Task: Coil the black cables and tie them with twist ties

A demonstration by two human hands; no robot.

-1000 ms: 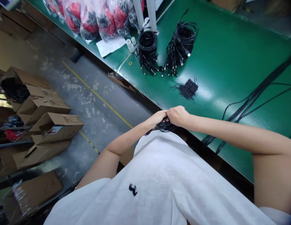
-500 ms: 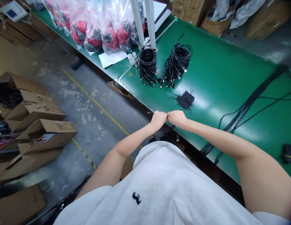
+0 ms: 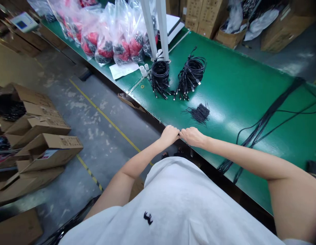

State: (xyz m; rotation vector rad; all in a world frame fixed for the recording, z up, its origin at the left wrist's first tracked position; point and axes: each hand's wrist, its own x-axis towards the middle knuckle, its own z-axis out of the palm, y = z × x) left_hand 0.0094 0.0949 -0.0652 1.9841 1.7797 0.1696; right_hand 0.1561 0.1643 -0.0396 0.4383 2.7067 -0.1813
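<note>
My left hand (image 3: pixel 169 135) and my right hand (image 3: pixel 192 136) meet at the near edge of the green table (image 3: pixel 231 75). Both are closed, knuckles up, with fingertips almost touching. A coiled black cable was seen under them a moment ago; now the hands hide nearly all of it. Just beyond my right hand lies a heap of short black twist ties (image 3: pixel 200 114). Farther back sit two piles of coiled black cables with metal plugs, one on the left (image 3: pixel 160 77) and one on the right (image 3: pixel 191 76).
Long loose black cables (image 3: pixel 262 124) trail over the table's right side and its near edge. White posts (image 3: pixel 161 30) rise behind the coils. Clear bags with red and black contents (image 3: pixel 104 51) line the far left. Open cartons (image 3: pixel 51 149) stand on the floor at left.
Both hands have shifted slightly down and left in view, staying closed together. The black loops under them have gone out of sight. The camera view has tilted a little.
</note>
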